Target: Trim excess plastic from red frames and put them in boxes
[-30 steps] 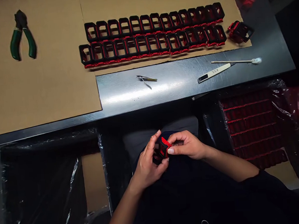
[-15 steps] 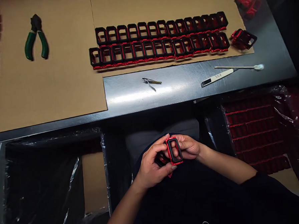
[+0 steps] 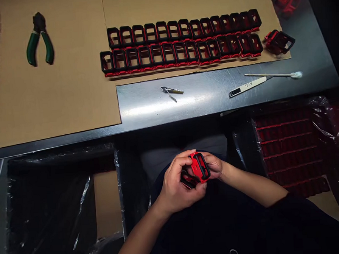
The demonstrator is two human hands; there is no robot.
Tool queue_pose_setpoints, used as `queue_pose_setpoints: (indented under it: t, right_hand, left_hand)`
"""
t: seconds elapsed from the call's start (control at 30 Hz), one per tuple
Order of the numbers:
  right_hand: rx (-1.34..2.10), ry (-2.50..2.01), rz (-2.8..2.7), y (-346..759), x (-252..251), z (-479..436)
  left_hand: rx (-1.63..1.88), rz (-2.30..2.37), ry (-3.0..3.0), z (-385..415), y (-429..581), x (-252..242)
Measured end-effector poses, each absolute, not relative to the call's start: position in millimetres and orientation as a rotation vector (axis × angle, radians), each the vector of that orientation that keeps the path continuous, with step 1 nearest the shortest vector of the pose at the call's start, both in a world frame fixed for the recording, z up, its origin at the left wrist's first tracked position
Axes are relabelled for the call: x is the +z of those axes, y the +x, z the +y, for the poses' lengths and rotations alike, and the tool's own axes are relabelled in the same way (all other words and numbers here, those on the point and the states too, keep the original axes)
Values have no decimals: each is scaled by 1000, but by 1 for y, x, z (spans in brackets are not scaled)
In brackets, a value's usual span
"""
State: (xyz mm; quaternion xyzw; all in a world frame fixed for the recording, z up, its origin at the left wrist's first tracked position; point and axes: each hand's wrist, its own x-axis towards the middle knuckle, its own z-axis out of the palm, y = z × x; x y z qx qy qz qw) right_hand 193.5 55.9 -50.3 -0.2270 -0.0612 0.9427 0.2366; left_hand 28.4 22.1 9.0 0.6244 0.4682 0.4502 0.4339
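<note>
Over my lap, below the table edge, both hands close on a small red and black rectangular frame (image 3: 200, 166). My left hand (image 3: 176, 185) wraps round its left side with thumb and fingers curled, and a second dark red piece (image 3: 187, 179) shows in its palm. My right hand (image 3: 215, 165) grips the frame from the right, mostly behind it. The frame is tilted, its open window facing up and right.
Two rows of like frames (image 3: 182, 43) stand on cardboard (image 3: 57, 95), with a loose one (image 3: 281, 41) at the right end. Green-handled pliers (image 3: 38, 39), a metal clip (image 3: 171, 91), a white labelled tool (image 3: 246, 87) and a swab (image 3: 274, 75) lie about. A crate of red parts (image 3: 286, 143) sits at right.
The frame has been turned in my hands, from edge-on, to window facing me, to tilted rightward. My hands stayed over my lap; the view shifted slightly.
</note>
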Motion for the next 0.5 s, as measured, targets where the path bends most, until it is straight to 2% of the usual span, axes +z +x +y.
queue_pose_setpoints:
  t: [0.23,0.5]
  right_hand:
    - [2582,-676,-371,200,-47,59]
    - [2056,-923,-1048,206,-10,66]
  left_hand:
    - [893,1160,1672,29,13,21]
    - [862,1137,1365,16,0,1]
